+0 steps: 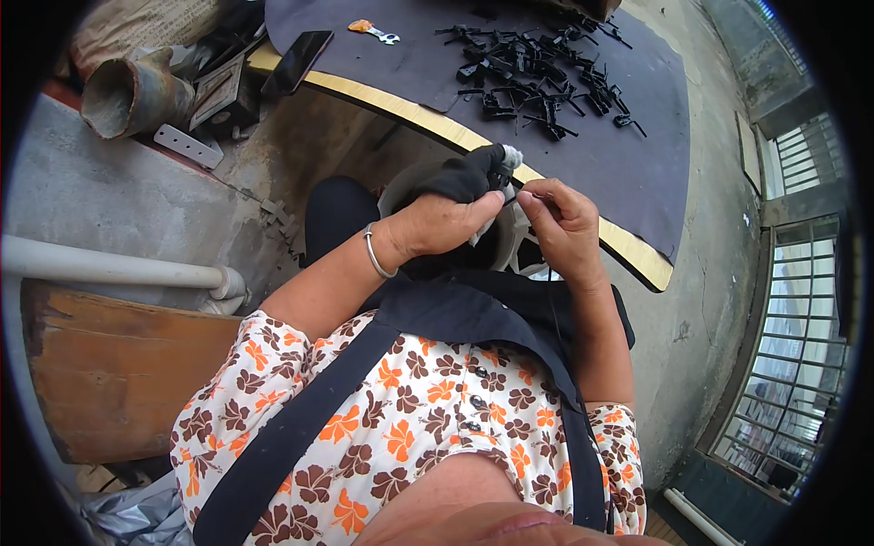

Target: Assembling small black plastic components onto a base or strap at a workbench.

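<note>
My left hand [446, 209], a black cloth covering over its fingers and white wrapping at the tips, is closed near the table's front edge. Between its thumb and fingers sits a small black part [506, 178], mostly hidden. Just to the right, my right hand [564, 223] pinches thumb and forefinger together close to that part. Whatever is in this pinch is too small to make out. On the table beyond lies a loose pile of black parts with thin arms [528, 68], of several pieces.
Below my hands stands a bucket [391, 196], partly covered. The dark-topped table [382, 73] has a yellow edge and carries a phone [305, 56] and an orange-handled tool [373, 33]. Left are a rusty pipe piece [114, 100], a white pipe [109, 264] and a wooden board [118, 364].
</note>
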Demonstrator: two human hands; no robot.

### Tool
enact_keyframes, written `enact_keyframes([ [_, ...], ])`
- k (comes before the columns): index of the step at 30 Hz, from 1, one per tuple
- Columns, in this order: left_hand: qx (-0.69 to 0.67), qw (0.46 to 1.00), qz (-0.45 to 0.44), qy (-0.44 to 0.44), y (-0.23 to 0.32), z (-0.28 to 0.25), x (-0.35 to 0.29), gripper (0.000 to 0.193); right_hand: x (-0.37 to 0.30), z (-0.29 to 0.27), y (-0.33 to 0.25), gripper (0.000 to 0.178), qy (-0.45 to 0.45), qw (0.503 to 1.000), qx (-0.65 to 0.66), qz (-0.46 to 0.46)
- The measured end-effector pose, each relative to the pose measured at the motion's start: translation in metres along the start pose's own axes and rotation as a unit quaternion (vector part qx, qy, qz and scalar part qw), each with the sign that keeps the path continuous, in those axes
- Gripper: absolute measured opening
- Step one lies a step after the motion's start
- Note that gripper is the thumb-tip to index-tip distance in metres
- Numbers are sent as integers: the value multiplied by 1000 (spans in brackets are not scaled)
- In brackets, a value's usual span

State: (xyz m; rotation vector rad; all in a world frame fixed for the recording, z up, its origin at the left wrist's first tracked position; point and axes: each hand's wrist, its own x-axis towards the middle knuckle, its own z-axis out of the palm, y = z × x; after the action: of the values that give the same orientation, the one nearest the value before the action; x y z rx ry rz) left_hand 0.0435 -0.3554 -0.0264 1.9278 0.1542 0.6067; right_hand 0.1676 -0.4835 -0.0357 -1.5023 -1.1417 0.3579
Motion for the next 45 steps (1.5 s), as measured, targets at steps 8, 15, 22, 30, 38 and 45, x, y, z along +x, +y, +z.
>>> enact_keyframes([
  [8, 33, 999, -25, -27, 3, 0, 1, 23, 1, 0, -4, 20, -74, 992, 53, 91],
  [15, 118, 990, 72, -24, 3, 5, -1, 14, -2, 9, 9, 30, -120, 981, 63, 140],
  [22, 161, 980, 111, 34, -7, 10, -7, 10, -8, 36, 27, 28, -42, 997, 23, 62],
  [30, -41, 995, -92, -8, -5, -1, -2, 21, 9, 7, 17, 33, -84, 974, 126, 170],
  [38, 386, 919, 55, -58, -38, -12, -7, 29, 58, -45, 73, 20, 87, 944, -298, 117],
  [45, 293, 935, 176, 97, -11, -8, 17, 20, 31, -24, 41, 10, 80, 933, -335, -105],
])
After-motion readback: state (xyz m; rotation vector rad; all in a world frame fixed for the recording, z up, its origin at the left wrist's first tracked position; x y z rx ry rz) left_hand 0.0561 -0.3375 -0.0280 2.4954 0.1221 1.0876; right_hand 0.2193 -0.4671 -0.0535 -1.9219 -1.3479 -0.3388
